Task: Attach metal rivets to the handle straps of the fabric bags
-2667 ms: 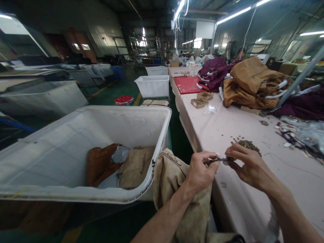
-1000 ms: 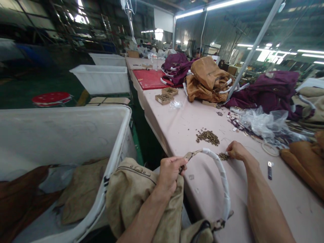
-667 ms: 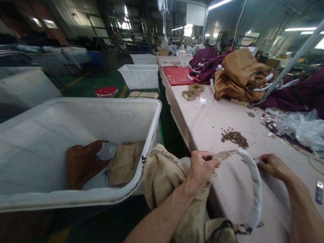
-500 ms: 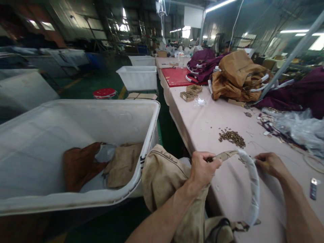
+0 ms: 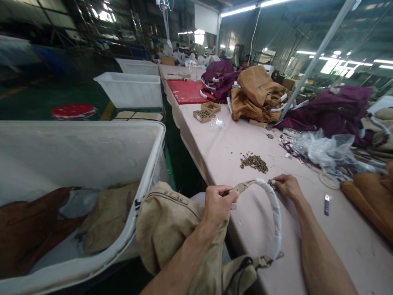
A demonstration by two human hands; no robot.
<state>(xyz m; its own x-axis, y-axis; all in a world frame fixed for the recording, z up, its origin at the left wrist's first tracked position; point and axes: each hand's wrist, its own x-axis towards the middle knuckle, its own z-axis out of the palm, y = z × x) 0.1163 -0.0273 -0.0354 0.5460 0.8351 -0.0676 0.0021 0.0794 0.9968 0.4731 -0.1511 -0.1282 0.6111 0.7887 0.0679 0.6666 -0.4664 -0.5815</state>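
My left hand (image 5: 218, 204) is closed around the strap end of a beige handbag (image 5: 172, 221), which hangs between the white bin and the table edge. The bag's handle (image 5: 278, 217), wrapped in white material, arches over the table edge. Just right of that arch, my right hand (image 5: 288, 187) has its fingers pinched together at a small cluster of metal pieces (image 5: 272, 184). What lies between those fingertips is too small to make out. Beyond the handle is a larger pile of brass-coloured rivets (image 5: 254, 162).
A large white bin (image 5: 158, 164) at left contains brown and beige bags. On the table (image 5: 208, 143) are boxes of small metal parts (image 5: 204, 115), brown bags (image 5: 254, 90), purple bags (image 5: 331, 110), crumpled plastic (image 5: 322, 145) and a small cutter-like tool (image 5: 326, 205). A metal pole (image 5: 316, 61) slants upward at right.
The view has swung to the right. My right hand has closed in on the small metal pieces beside the handle. My left hand keeps its hold on the strap.
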